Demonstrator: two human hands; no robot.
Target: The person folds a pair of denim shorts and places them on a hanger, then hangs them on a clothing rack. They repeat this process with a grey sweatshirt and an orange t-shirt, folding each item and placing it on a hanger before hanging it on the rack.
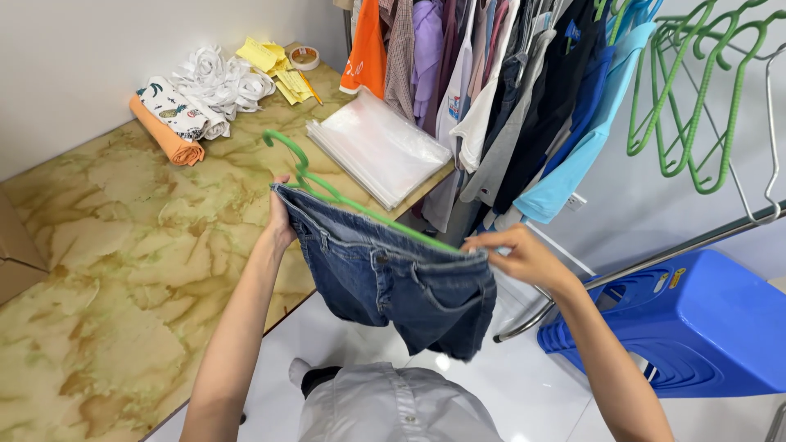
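I hold a pair of blue denim shorts (393, 282) stretched out by the waistband in front of me. My left hand (280, 223) grips the waistband's left end, over the table edge. My right hand (517, 255) pinches its right end. A green plastic hanger (319, 184) lies along the waistband, its hook pointing up and left past my left hand. The shorts' legs hang down over the white floor.
A marble-patterned table (123, 270) carries a stack of clear plastic bags (378, 147), folded cloths (176, 123), white strips, yellow papers and a tape roll (304, 57). Clothes hang on a rack (508, 90) ahead, empty green hangers (696, 98) at right, blue plastic stools (696, 319) below.
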